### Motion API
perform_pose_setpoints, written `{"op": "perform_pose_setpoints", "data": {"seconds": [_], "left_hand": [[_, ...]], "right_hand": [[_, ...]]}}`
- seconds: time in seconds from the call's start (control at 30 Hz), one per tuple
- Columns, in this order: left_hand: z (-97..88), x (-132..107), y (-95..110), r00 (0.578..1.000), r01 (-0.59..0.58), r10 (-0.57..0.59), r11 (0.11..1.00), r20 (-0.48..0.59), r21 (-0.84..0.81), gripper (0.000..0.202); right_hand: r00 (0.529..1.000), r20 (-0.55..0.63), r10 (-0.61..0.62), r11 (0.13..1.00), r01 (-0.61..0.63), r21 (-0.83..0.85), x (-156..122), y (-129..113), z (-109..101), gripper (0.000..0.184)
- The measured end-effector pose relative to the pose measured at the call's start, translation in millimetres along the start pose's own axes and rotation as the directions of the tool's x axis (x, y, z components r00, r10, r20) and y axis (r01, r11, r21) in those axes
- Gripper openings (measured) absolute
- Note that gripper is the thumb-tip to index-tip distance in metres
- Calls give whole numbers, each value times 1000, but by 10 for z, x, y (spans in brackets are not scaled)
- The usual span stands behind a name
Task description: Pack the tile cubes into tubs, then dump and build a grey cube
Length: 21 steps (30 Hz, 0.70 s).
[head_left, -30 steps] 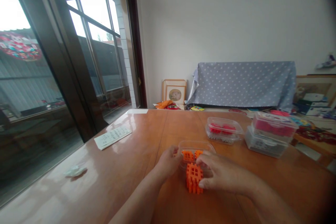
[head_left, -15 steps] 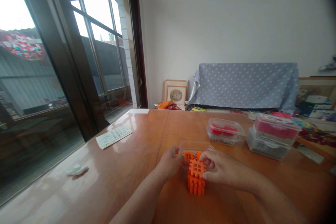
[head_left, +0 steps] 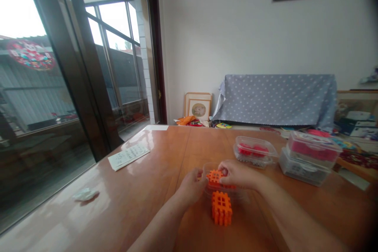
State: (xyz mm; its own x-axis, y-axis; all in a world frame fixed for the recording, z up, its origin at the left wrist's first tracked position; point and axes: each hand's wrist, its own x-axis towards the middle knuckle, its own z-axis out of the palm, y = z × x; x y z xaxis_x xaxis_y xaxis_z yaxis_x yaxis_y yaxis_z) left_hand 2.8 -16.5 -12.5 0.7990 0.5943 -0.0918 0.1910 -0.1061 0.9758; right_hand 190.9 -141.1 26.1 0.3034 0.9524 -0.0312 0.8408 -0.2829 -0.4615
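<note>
My left hand (head_left: pixel 191 186) presses against the left side of a clear plastic tub (head_left: pixel 228 195), apparently gripping its edge. My right hand (head_left: pixel 238 174) reaches over the tub, with its fingertips pinching an orange lattice block (head_left: pixel 215 177) inside. Other orange pieces lie partly hidden beneath that hand. Just in front of the tub, an upright stack of orange lattice blocks (head_left: pixel 221 208) stands on the wooden table (head_left: pixel 165 193), apart from both hands.
Behind on the right are a lidded tub of red pieces (head_left: pixel 255 151) and a stack of two tubs (head_left: pixel 308 159). A paper note (head_left: pixel 128 156) and a crumpled tissue (head_left: pixel 85 194) lie on the table's left, beside a glass door (head_left: pixel 118 67).
My right hand has moved off the orange stack and onto the block inside the tub. The view has also shifted slightly, with the table lower in the picture.
</note>
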Motion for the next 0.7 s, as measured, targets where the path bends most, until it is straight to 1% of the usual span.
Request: {"op": "perform_pose_setpoints", "data": {"seconds": [0.2, 0.37, 0.47, 0.57, 0.63, 0.7], "left_hand": [[-18, 4, -17, 999, -5, 5, 1000, -31, 12, 36], [-6, 2, -40, 999, -8, 8, 1000, -31, 14, 36], [8, 3, -42, 1000, -11, 12, 1000, -19, 17, 35], [15, 12, -39, 1000, -10, 10, 1000, -8, 13, 36], [14, 19, -41, 1000, -8, 8, 1000, -8, 18, 36], [13, 25, -47, 1000, -7, 8, 1000, -9, 28, 36]], "right_hand": [[1000, 18, -21, 999, 22, -46, 109, 1, 92, 17], [999, 14, -37, 999, 37, -37, 74, 3, 67, 18], [999, -7, -46, 999, 46, 8, -46, -32, 5, 24], [997, -23, -74, 986, 77, 151, -239, -126, -65, 26], [996, 9, -87, 973, 83, 217, -385, -212, -101, 25], [993, 74, -87, 975, 70, 209, -525, -298, -120, 26]]}}
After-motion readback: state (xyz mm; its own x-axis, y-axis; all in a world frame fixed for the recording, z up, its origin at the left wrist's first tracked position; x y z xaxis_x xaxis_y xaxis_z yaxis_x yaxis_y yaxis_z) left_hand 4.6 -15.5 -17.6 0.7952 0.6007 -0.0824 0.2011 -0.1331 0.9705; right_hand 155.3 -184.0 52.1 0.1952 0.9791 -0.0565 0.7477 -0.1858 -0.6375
